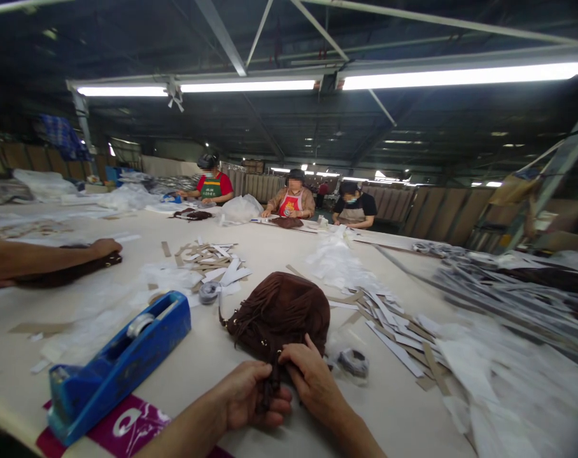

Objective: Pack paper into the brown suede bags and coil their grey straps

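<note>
A brown fringed bag (pixel 279 312) lies on the pale table (pixel 270 254) just in front of me. My left hand (pixel 248 397) is closed around a dark strap or tassel at the bag's near edge. My right hand (pixel 312 378) pinches the same part of the bag from the right, fingers curled. A small roll of tape (pixel 352 362) sits just right of my right hand.
A blue tape dispenser (pixel 117 362) stands at the near left. Paper strips (pixel 212 261) and white sheets (pixel 461 356) litter the table. A co-worker's arm (pixel 45 257) rests at the left edge. Three people work at the far end.
</note>
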Tool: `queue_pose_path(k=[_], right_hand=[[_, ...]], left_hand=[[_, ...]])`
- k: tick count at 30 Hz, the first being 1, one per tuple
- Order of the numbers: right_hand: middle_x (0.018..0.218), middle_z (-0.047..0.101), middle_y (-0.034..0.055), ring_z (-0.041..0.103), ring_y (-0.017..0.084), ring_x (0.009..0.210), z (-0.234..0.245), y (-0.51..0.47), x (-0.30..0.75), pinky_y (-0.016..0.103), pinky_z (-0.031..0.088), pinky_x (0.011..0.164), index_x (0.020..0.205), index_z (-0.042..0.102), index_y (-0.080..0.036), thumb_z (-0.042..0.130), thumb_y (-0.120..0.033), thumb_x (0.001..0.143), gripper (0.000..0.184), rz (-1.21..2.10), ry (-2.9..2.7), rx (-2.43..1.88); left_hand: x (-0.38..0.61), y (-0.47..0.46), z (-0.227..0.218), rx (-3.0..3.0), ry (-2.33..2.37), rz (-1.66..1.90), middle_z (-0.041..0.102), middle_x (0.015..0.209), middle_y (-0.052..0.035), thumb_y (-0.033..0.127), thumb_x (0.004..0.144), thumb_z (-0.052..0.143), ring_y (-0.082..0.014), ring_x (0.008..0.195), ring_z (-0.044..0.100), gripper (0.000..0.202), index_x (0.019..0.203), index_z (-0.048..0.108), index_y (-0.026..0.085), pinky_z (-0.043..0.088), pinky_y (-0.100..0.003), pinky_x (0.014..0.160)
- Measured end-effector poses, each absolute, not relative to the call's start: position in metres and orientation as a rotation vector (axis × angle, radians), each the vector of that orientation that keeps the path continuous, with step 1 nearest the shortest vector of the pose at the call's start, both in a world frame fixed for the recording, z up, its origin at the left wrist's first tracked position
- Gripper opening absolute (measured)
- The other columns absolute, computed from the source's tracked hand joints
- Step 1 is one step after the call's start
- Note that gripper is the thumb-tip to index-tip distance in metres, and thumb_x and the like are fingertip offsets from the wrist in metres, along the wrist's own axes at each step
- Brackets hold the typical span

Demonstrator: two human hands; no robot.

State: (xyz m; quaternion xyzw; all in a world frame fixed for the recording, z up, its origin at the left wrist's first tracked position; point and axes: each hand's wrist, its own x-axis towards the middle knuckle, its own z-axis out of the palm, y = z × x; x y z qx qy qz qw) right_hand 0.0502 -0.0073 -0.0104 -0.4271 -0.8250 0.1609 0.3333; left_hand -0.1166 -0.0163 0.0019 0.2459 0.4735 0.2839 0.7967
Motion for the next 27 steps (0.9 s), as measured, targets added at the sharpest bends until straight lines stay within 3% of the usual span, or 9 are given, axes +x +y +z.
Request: queue_pose_path(k=[4,10,16,22,27], right_hand=[[0.092,0.066,-0.0005,0.060,0.015,0.092,-0.015,-0.004,0.052,0.051,0.015,0.113,0.091,0.056,-0.023,0.038,-0.016,0.091,0.020,0.454,-2.126,-1.135],[0.082,0.068,-0.0016,0.062,0.016,0.085,-0.005,0.003,0.041,0.045,0.021,0.111,0.096,0.059,-0.024,0.038,-0.023,0.093,0.022,0.479,-2.039,-1.301],[0.084,0.067,0.0063,0.060,0.022,0.086,0.011,0.022,0.023,0.037,0.038,0.089,0.074,0.066,-0.019,0.046,-0.027,0.087,0.025,0.515,-2.043,-1.488],[0.093,0.066,0.0016,0.058,0.017,0.094,0.008,0.025,0.043,0.030,0.037,0.090,0.082,0.071,-0.026,0.053,-0.011,0.077,0.025,0.613,-2.232,-1.270],[0.095,0.063,0.0032,0.055,0.018,0.096,0.001,0.019,0.051,0.032,0.033,0.095,0.091,0.070,-0.024,0.051,-0.011,0.080,0.026,0.554,-2.206,-1.179]], left_hand=[[-0.112,-0.018,0.013,0.619,1.100,0.611,0.067,0.068,-0.0070,0.025,0.094,0.026,-0.0158,0.053,0.063,0.023,0.101,0.046,0.018,0.051,-0.027,0.053],[-0.109,-0.020,0.014,0.665,1.149,0.605,0.063,0.063,-0.0056,0.020,0.091,0.025,-0.0141,0.049,0.059,0.020,0.097,0.044,0.018,0.049,-0.024,0.048],[-0.105,-0.020,0.007,0.674,1.159,0.669,0.063,0.067,-0.0060,0.014,0.089,0.025,-0.0154,0.050,0.059,0.019,0.099,0.041,0.019,0.049,-0.025,0.045],[-0.107,-0.019,0.008,0.659,1.164,0.699,0.063,0.070,-0.0078,0.013,0.088,0.030,-0.0152,0.051,0.060,0.018,0.095,0.046,0.016,0.051,-0.026,0.046],[-0.105,-0.017,0.009,0.707,1.201,0.678,0.059,0.063,-0.0026,0.019,0.092,0.033,-0.0104,0.045,0.053,0.018,0.088,0.050,0.015,0.052,-0.027,0.047]])
